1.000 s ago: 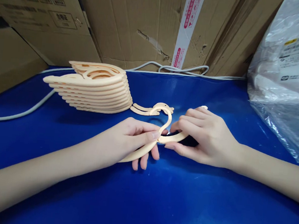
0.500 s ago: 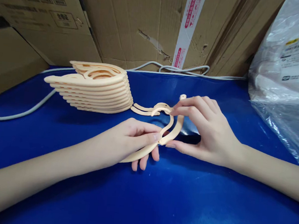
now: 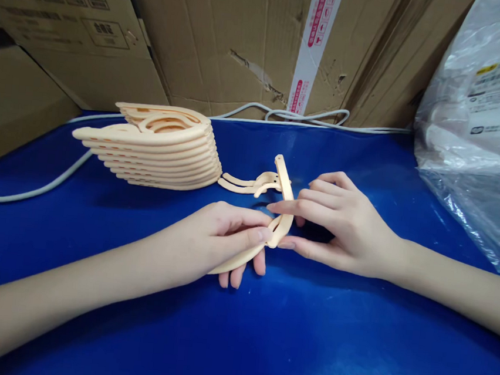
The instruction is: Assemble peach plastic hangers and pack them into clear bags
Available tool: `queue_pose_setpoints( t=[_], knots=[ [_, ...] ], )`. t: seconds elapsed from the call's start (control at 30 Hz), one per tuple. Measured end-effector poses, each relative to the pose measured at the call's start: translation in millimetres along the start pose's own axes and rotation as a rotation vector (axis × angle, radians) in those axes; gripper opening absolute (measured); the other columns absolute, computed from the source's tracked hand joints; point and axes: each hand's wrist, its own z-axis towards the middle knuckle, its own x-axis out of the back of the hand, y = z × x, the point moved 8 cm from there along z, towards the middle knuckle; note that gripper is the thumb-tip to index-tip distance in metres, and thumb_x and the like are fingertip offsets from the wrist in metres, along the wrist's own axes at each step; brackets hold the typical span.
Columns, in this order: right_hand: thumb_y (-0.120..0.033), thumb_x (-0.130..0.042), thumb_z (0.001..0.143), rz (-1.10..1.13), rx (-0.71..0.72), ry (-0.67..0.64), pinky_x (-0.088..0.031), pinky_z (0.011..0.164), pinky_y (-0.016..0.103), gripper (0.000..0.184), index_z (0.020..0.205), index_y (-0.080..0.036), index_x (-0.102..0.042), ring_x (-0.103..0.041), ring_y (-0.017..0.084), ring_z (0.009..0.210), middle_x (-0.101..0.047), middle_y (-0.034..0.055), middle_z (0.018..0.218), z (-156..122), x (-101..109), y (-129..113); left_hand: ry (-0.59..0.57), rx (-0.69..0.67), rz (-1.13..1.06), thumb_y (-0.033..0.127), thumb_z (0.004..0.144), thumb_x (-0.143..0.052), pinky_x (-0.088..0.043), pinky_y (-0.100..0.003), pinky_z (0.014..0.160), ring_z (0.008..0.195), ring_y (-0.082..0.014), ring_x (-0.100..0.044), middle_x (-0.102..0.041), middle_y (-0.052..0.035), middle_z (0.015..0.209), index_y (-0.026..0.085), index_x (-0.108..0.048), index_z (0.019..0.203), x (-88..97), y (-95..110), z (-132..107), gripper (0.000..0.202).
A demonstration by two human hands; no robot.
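- Head view: a cream folding hanger (image 3: 238, 261) is between the person's two hands, over the middle of the glossy blue tabletop (image 3: 235, 339).
- Left hand (image 3: 223, 232) is clamped on the hanger close to its joint, thumb on top, the other fingers beneath, with fingertips showing below.
- Right hand (image 3: 347, 229) is loosely spread, thumb and index finger apart: the thumb tip is at the joint's right edge, the index finger lies across the raised hanger arm (image 3: 283, 176).
- That arm slants up and slightly leftward, a small hole near its tip; the hook (image 3: 264, 188) curves left behind it.
- Beyond the hook, partly hidden, a second hanger (image 3: 236, 187) lies folded, its left end just beside a tall stack of hangers (image 3: 168, 159).
- A white cable (image 3: 28, 194) curves left of the stack; more of it runs along the back.
- Cardboard boxes (image 3: 229, 32) stand behind, one bearing printed tape (image 3: 315, 40).
- Far right, a clear plastic bag (image 3: 468, 126) carries a printed label.
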Motion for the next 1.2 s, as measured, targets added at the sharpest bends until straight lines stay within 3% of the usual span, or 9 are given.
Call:
queue_pose_setpoints(
  t=[0.2,0.3,0.4,0.5,0.6,0.7,0.83,1.07,1.2],
  knots=[
    [-0.045,-0.057,0.097,0.073,-0.011,-0.027,-0.036,0.083,0.038,0.031,0.104,-0.016,-0.067,-0.056,0.019,0.083,-0.068,0.0040,0.086,0,-2,2,0.021,-0.083,0.271,0.034,0.102,-0.042,-0.043,-0.013,0.046,0.045,-0.0049,-0.055,-0.064,0.0054,0.065,0.017,-0.062,0.092,-2.1,9,-5,0.028],
    [-0.041,-0.051,0.101,0.100,-0.038,-0.021,-0.035,0.080,0.037,0.027,0.097,-0.018,-0.065,-0.055,0.018,0.082,-0.066,0.0035,0.087,1,0,4,0.088,-0.282,0.644,0.033,0.103,-0.042,-0.037,-0.016,0.046,0.045,-0.0063,-0.054,-0.059,0.0081,0.058,0.021,-0.063,0.098,-6.9,23,-14,0.025],
    [-0.034,-0.049,0.102,0.155,-0.113,-0.027,-0.035,0.076,0.035,0.024,0.088,-0.019,-0.060,-0.054,0.017,0.079,-0.064,0.0024,0.085,2,0,11,0.139,-0.460,0.999,0.031,0.104,-0.041,-0.033,-0.023,0.046,0.049,-0.0098,-0.057,-0.063,0.0061,0.064,0.020,-0.062,0.098,-16.0,30,-23,0.025],
    [-0.028,-0.051,0.100,0.225,-0.210,0.005,-0.039,0.075,0.034,0.019,0.085,-0.019,-0.056,-0.053,0.017,0.080,-0.060,0.0029,0.083,1,2,21,0.241,-0.613,1.263,0.032,0.105,-0.040,-0.038,-0.027,0.050,0.063,-0.0152,-0.068,-0.071,0.0022,0.078,0.019,-0.064,0.102,-18.8,35,-29,0.028],
    [-0.016,-0.053,0.094,0.324,-0.321,0.068,-0.043,0.077,0.033,0.006,0.093,-0.019,-0.058,-0.055,0.017,0.084,-0.059,0.0034,0.091,-4,4,35,0.386,-0.721,1.442,0.031,0.103,-0.045,-0.041,-0.030,0.053,0.069,-0.0177,-0.070,-0.071,0.0015,0.079,0.018,-0.067,0.101,-15.2,41,-31,0.025],
    [-0.006,-0.052,0.086,0.363,-0.421,0.106,-0.045,0.074,0.032,0.022,0.100,-0.021,-0.061,-0.057,0.017,0.086,-0.058,0.0037,0.104,-9,3,47,0.453,-0.731,1.516,0.031,0.102,-0.047,-0.042,-0.030,0.054,0.069,-0.0177,-0.067,-0.067,0.0012,0.075,0.018,-0.066,0.088,-9.9,44,-29,0.027],
    [-0.002,-0.047,0.082,0.374,-0.522,0.151,-0.042,0.072,0.033,0.028,0.094,-0.023,-0.063,-0.057,0.018,0.090,-0.059,0.0031,0.107,-15,2,62,0.494,-0.719,1.595,0.036,0.104,-0.042,-0.044,-0.031,0.058,0.074,-0.0207,-0.065,-0.067,-0.0034,0.078,0.016,-0.063,0.083,-6.2,45,-24,0.036],
    [-0.009,-0.049,0.084,0.394,-0.589,0.199,-0.043,0.086,0.042,0.021,0.091,-0.022,-0.064,-0.060,0.024,0.100,-0.068,0.0041,0.101,-19,-1,76,0.524,-0.690,1.607,0.026,0.103,-0.038,-0.053,-0.039,0.077,0.091,-0.0273,-0.063,-0.067,-0.0123,0.099,0.012,-0.067,0.096,0.2,45,-18,0.033],
    [-0.011,-0.051,0.086,0.448,-0.618,0.212,-0.045,0.089,0.043,0.017,0.089,-0.021,-0.063,-0.063,0.024,0.100,-0.070,0.0050,0.103,-19,-3,79,0.543,-0.611,1.510,0.032,0.103,-0.041,-0.054,-0.046,0.093,0.113,-0.0317,-0.061,-0.065,-0.0162,0.117,0.009,-0.065,0.117,9.3,41,-16,0.036]
  ],
)
